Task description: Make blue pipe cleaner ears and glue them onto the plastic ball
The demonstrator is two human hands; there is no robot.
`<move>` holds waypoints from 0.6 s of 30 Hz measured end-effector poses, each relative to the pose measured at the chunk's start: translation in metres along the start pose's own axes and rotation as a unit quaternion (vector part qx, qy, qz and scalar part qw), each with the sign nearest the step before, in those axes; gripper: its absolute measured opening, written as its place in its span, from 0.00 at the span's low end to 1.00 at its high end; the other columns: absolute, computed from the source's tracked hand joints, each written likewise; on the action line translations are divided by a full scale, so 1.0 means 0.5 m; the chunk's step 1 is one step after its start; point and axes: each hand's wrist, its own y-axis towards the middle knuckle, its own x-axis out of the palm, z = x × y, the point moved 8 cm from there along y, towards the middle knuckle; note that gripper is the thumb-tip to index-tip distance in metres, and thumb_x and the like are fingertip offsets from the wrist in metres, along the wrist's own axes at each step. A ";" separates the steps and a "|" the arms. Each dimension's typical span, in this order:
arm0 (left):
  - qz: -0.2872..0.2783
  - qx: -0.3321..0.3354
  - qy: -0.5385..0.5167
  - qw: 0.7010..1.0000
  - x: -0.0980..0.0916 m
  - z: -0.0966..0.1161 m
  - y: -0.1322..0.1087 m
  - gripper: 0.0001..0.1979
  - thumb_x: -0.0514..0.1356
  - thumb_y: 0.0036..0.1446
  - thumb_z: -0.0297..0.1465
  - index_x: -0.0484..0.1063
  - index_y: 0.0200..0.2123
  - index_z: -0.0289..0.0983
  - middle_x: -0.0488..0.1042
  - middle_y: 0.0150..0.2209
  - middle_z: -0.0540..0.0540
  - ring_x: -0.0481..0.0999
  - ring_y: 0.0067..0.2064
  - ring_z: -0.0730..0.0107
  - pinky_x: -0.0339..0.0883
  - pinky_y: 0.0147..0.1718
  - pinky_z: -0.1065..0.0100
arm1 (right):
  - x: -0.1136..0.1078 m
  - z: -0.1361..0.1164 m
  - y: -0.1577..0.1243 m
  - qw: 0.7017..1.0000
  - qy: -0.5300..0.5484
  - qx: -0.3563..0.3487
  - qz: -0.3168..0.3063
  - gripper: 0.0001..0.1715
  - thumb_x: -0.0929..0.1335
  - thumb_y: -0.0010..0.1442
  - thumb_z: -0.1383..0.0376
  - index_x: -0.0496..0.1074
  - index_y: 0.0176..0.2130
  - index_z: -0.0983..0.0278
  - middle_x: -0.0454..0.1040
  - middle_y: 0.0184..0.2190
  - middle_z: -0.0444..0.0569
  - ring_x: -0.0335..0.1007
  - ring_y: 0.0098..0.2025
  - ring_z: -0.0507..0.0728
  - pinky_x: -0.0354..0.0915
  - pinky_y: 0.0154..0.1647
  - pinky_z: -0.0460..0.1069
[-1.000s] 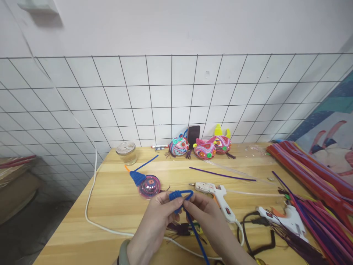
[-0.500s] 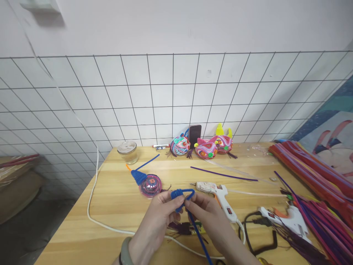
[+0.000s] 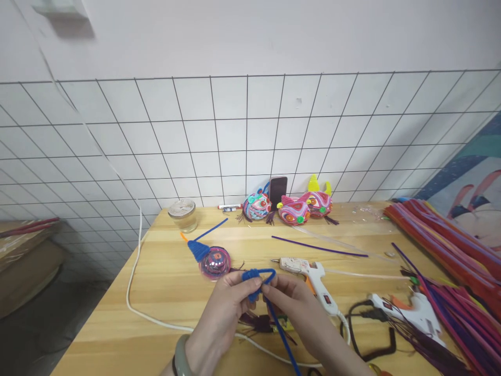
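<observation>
One blue fuzzy stem [image 3: 284, 338] is held in both hands, above the near-middle part of the tabletop [image 3: 168, 290]. Left hand [image 3: 224, 305]: thumb and fingers pinched on the wound end [image 3: 250, 274]. Right hand [image 3: 293, 298]: fingertips closed on the stem just beside it.

Change against the frames from a second and half a second ago: slight. The whole scene sits a little farther right in view, consistent with a small head turn; the grip and the shape of the loop look the same, with no added turn discernible.

Orientation: from the wound end the stem runs roughly level to the right, bends sharply back at the right fingertips, and its free length slopes down and rightward toward the wearer, leaving the lower edge of view. Long axis of the free length: diagonal, nearly straight. Far tip not visible.

Nearby: a white glue gun [image 3: 324, 290] lies beyond the right hand, nozzle leftward; a blue cone [image 3: 198, 251] touches a shiny dome [image 3: 215, 263] beyond the left.
</observation>
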 end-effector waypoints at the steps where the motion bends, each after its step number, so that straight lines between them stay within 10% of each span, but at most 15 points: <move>1: -0.001 0.001 0.004 1.000 -0.001 -0.002 0.000 0.09 0.67 0.41 0.31 0.77 0.27 0.32 0.74 0.25 0.47 0.67 0.25 0.76 0.57 0.24 0.74 | -0.001 -0.003 0.000 1.000 -0.005 -0.002 0.002 0.22 0.70 0.47 0.49 0.67 0.22 0.66 0.60 0.18 0.39 0.52 0.19 0.48 0.52 0.20 0.43; 18: 0.027 0.023 0.002 0.999 -0.013 0.015 0.006 0.08 0.68 0.40 0.29 0.77 0.28 0.33 0.75 0.25 0.47 0.66 0.24 0.78 0.57 0.24 0.75 | -0.044 -0.027 -0.003 0.993 -0.104 -0.024 0.039 0.18 0.69 0.49 0.52 0.72 0.27 0.66 0.67 0.19 0.43 0.63 0.23 0.51 0.60 0.26 0.46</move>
